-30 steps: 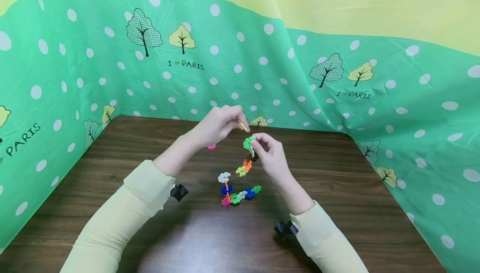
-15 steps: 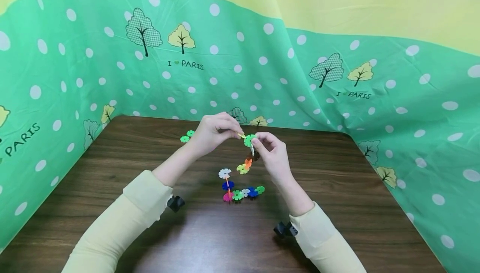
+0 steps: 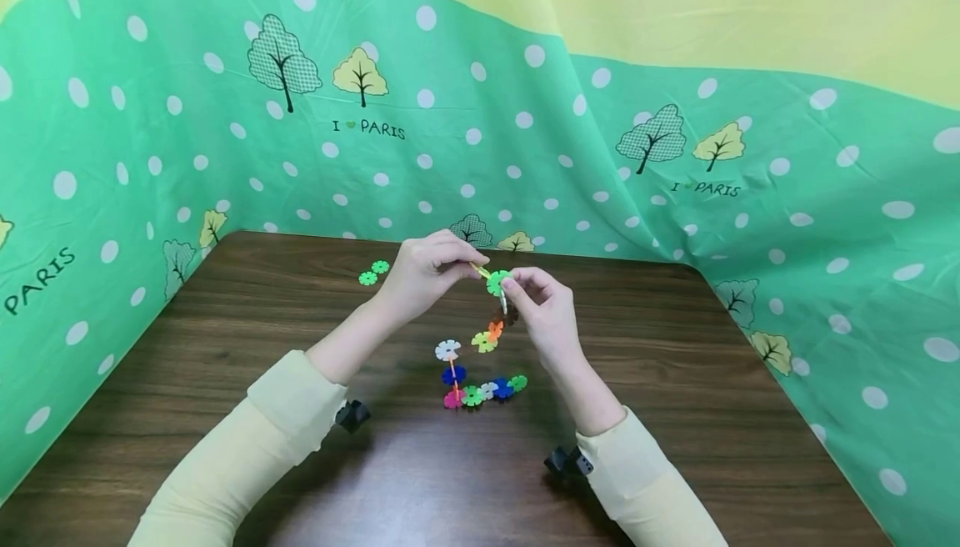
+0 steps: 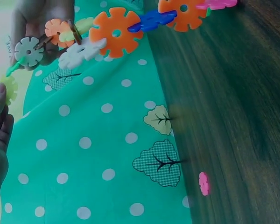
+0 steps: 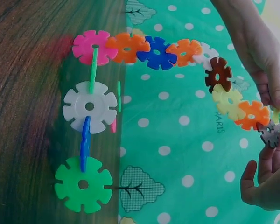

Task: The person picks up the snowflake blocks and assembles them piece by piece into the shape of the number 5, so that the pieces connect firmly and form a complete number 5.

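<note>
My left hand (image 3: 422, 276) pinches a yellow snowflake disc (image 4: 10, 89) between thumb and fingers. Its edge touches the green disc (image 3: 496, 283) at the top end of a linked chain. That green disc is pinched by my right hand (image 3: 549, 313), just to the right. Below the hand hang a grey-white disc (image 5: 270, 134), an orange disc (image 5: 253, 115) and more linked ones. Further along, the chain bends through a white disc (image 3: 447, 350) and a pink disc (image 3: 453, 398), ending at a green disc (image 3: 518, 383). Fingers hide how deep the yellow disc sits.
Two loose green discs (image 3: 367, 278) lie at the back left of the brown wooden table (image 3: 660, 380). In the left wrist view a loose pink disc (image 4: 204, 183) is on the table. A dotted green cloth (image 3: 517, 143) stands behind and at both sides.
My left hand has come down and brought the yellow disc from above the green disc into contact with it. My right hand has barely moved. The lower chain shifted slightly.
</note>
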`<state>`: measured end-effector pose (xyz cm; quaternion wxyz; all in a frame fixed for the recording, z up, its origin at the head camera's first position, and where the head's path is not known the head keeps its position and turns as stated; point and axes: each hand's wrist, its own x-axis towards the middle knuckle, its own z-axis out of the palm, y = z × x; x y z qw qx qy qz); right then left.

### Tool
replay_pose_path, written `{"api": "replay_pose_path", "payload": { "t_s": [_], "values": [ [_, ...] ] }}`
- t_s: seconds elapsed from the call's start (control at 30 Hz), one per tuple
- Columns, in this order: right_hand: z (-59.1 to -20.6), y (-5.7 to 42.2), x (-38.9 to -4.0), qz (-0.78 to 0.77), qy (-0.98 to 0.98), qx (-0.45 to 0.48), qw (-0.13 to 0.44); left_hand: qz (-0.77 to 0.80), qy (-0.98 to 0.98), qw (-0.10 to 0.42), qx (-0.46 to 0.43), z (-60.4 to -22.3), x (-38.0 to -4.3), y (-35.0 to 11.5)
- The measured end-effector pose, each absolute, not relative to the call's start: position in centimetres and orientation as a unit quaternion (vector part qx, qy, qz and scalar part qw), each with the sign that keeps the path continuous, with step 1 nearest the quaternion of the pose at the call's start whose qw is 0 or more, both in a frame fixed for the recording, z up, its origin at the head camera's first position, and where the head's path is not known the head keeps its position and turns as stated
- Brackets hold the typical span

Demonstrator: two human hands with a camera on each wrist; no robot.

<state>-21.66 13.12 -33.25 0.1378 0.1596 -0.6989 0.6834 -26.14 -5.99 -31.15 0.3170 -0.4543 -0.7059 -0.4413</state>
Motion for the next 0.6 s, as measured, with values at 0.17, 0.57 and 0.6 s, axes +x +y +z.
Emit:
{"api": "replay_pose_path", "payload": {
  "t_s": [0.17,0.57,0.6],
  "values": [
    [-33.23,13.17,-21.69,0.684,-0.699,0.151,0.144,-0.432,-0.703,0.334,-0.455,-31.22,-26.09,-6.12],
    [-33.38,12.54,-21.25,0.712,-0.675,0.108,0.162,-0.438,-0.67,0.389,-0.456,-31.64,-25.7,-5.77],
    [-33.38,12.45,-21.19,0.714,-0.673,0.103,0.166,-0.439,-0.669,0.391,-0.456,-31.65,-25.7,-5.73]
  ]
}}
